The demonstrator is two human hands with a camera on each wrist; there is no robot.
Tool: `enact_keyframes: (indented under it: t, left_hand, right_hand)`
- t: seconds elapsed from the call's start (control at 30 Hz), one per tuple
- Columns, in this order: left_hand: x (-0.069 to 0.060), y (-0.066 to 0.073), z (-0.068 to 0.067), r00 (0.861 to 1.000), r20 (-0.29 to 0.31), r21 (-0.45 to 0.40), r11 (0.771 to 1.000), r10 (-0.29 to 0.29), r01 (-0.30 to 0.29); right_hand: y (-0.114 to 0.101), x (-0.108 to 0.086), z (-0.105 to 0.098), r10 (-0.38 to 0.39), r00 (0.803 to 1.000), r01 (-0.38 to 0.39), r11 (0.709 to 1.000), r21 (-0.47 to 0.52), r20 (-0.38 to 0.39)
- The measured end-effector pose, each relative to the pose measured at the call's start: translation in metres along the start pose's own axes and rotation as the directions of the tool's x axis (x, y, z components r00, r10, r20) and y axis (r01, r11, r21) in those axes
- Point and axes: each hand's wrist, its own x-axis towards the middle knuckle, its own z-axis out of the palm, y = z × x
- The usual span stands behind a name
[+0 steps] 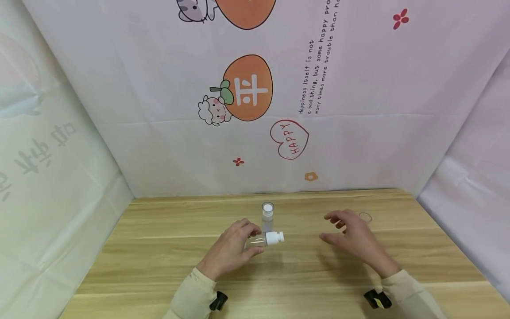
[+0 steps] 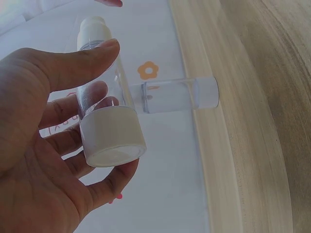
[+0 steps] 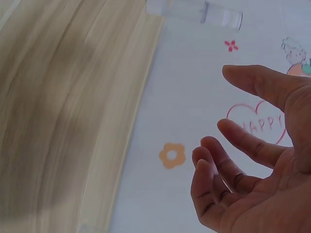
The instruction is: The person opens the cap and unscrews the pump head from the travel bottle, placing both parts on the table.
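Note:
My left hand [image 1: 233,248] grips a clear pump bottle [image 1: 256,241] with a white pump top. The bottle lies sideways above the table in the head view, its top pointing right. Its thick white base [image 2: 114,133] shows in the left wrist view, with the thumb and fingers curled round the clear body. Just behind it, a second clear bottle [image 1: 268,217] with a white top stands upright on the table. To the right, my right hand [image 1: 352,235] hovers over the table, holding nothing, its thumb apart from its loosely bent fingers.
A thin round outline, perhaps a clear cap [image 1: 365,217], shows on the wooden table [image 1: 159,230] beyond my right hand. Printed white cloth [image 1: 358,146] rises along the table's back edge, with more cloth at both sides.

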Motion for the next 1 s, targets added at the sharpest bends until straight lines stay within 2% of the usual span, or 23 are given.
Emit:
enact_keyframes:
  t: [0.27,0.43,0.7,1.0]
  left_hand:
    - [0.001,0.0,0.0,1.0,0.001,-0.007,1.0,0.006,-0.006]
    - [0.002,0.001,0.0,1.0,-0.004,0.0,1.0,0.013,-0.013]
    - [0.002,0.005,0.001,1.0,-0.005,0.004,1.0,0.012,-0.012]
    - [0.003,0.007,0.001,1.0,-0.015,0.018,1.0,0.015,-0.014]
  right_hand:
    - [-0.017,-0.001,0.009,-0.052,0.999,0.05,0.994,0.101,0.016]
    - [-0.026,-0.001,0.014,-0.099,0.995,0.092,0.977,0.192,0.027]
    - [-0.038,-0.001,0.024,-0.123,0.989,0.096,0.954,0.284,0.081]
    - [-0.051,0.004,0.034,-0.127,0.982,0.073,0.941,0.331,0.143]
